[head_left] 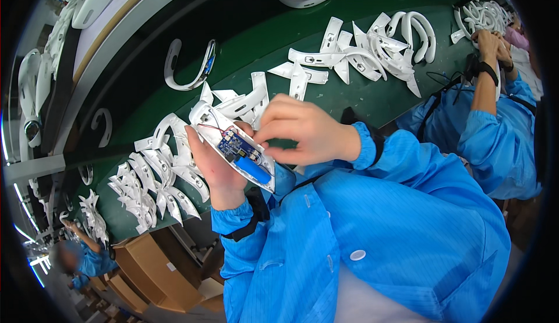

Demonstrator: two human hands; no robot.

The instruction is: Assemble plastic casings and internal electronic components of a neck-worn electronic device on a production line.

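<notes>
In front of my chest, my left hand (216, 174) holds a white curved plastic housing (204, 115) tilted, its hollow inside facing up. A blue circuit board (237, 146) sits in the housing, with thin red and dark wires running from it toward the upper end. Beside the board, near the lower end, lies a blue cylindrical battery (253, 169). My right hand (305, 132) is at the housing's right edge, its fingers curled and thumb and fingertips drawn together next to the board. Whatever those fingertips pinch, if anything, is too small or hidden to make out.
White curved shells (160, 174) lie heaped left of my hands on the green work surface (236, 78), and another pile (364, 52) is beyond. A C-shaped piece (187, 83) rests farther back. Right, a co-worker's hands (489, 46) handle white parts. Cardboard boxes (157, 267) stand below left.
</notes>
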